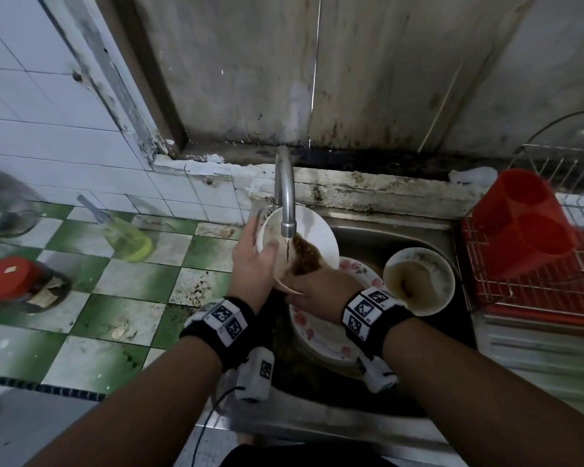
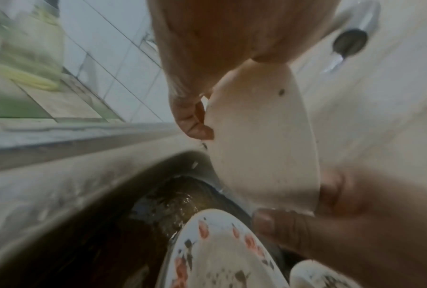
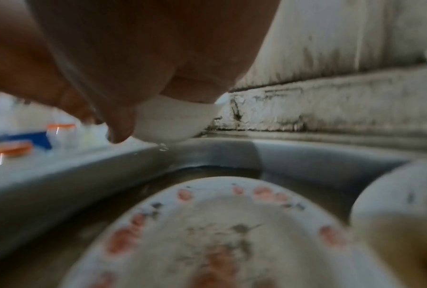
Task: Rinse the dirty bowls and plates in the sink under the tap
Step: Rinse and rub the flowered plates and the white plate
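Note:
A white bowl (image 1: 312,230) holding dark brown liquid is tilted under the running tap (image 1: 286,203). My left hand (image 1: 255,257) grips its left rim, thumb inside the bowl. My right hand (image 1: 312,291) holds its lower rim from below. From the left wrist view the bowl (image 2: 261,140) shows its pale outside, pinched between my left hand (image 2: 192,109) and the right hand's fingers (image 2: 306,224). Below lies a flower-patterned plate (image 1: 321,335) in the sink (image 1: 368,230). A second dirty bowl (image 1: 418,281) with brownish water sits to the right. The plate (image 3: 232,233) fills the right wrist view.
A red cutlery holder (image 1: 523,220) sits in a wire dish rack (image 1: 553,284) right of the sink. On the green-and-white tiled counter to the left stand a yellow-green soap bottle (image 1: 125,237) and red-lidded jars (image 1: 11,278). A stained wall rises behind the tap.

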